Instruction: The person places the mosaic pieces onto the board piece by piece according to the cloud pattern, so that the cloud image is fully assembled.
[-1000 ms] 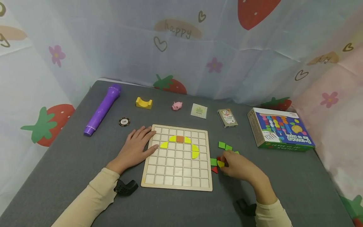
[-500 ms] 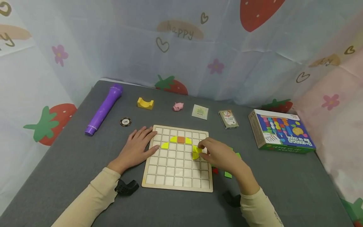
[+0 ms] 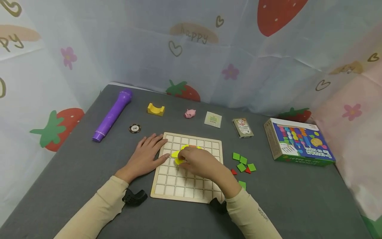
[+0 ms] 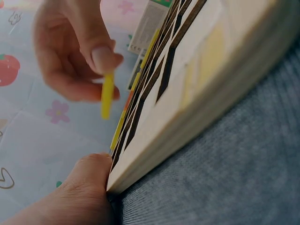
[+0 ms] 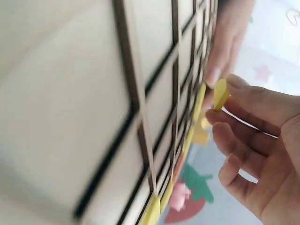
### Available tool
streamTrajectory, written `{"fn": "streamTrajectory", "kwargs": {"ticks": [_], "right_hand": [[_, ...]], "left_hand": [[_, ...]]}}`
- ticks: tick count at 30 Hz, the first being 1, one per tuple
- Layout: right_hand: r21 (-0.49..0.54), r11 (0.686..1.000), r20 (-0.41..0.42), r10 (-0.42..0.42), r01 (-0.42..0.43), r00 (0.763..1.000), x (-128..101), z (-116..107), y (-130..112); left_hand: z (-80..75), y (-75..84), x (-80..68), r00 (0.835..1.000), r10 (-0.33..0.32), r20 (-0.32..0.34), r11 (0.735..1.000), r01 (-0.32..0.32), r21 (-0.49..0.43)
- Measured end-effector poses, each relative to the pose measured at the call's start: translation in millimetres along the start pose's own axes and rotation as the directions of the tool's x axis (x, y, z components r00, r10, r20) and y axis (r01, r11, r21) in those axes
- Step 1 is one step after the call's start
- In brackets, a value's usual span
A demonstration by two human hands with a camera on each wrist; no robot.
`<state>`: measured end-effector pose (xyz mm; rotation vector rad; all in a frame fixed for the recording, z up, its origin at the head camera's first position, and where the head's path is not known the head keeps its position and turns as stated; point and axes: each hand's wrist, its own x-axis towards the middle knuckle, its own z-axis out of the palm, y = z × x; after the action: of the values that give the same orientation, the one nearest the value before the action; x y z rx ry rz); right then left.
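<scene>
Right hand [image 3: 198,162] over the wooden grid board [image 3: 191,186], pinching a yellow piece [image 3: 178,161] above its left cells. Left hand [image 3: 143,157] flat, fingers straight, against the board's left edge.

From my seat, a purple microphone [image 3: 112,115] lies at ten o'clock, with a poker chip [image 3: 135,128] and yellow block [image 3: 156,109] nearby. I see a pink pig [image 3: 189,114] at twelve, a card deck [image 3: 243,127] at one, and a colourful box [image 3: 298,142] at two.

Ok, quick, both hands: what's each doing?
Left hand: open, flat against the wooden grid board.
Right hand: pinching a yellow tile.
</scene>
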<state>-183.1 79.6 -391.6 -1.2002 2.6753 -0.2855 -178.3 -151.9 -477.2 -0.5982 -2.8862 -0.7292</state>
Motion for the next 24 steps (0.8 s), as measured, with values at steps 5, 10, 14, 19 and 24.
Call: {"fn": "streamTrajectory", "kwargs": {"ticks": [5,10,14,19,24], "right_hand": [[-0.056,0.998,0.031,0.003,-0.001,1.0,9.3,6.3,-6.2],[-0.084,0.996,0.033,0.007,-0.004,0.999,12.6,9.0,-7.3],[-0.09,0.996,0.038,0.005,-0.001,0.999,13.5,9.5,-8.2],[-0.114,0.993,0.037,0.019,-0.014,0.999,13.9,9.2,-9.3],[-0.129,0.992,0.022,0.017,-0.014,1.0,16.6,9.4,-9.2]], "left_hand": [[0.8,1.8,1.4,1.0,0.004,-0.011,1.0,-0.004,-0.002],[2.6,1.1,0.3,1.0,0.004,-0.018,1.0,-0.004,0.001],[2.9,0.4,-1.0,1.0,0.001,-0.02,1.0,-0.002,-0.001],[2.3,0.1,-1.1,1.0,0.002,-0.024,1.0,-0.002,0.006],[2.3,-0.8,-0.5,1.0,0.003,-0.028,1.0,-0.003,0.013]]}}
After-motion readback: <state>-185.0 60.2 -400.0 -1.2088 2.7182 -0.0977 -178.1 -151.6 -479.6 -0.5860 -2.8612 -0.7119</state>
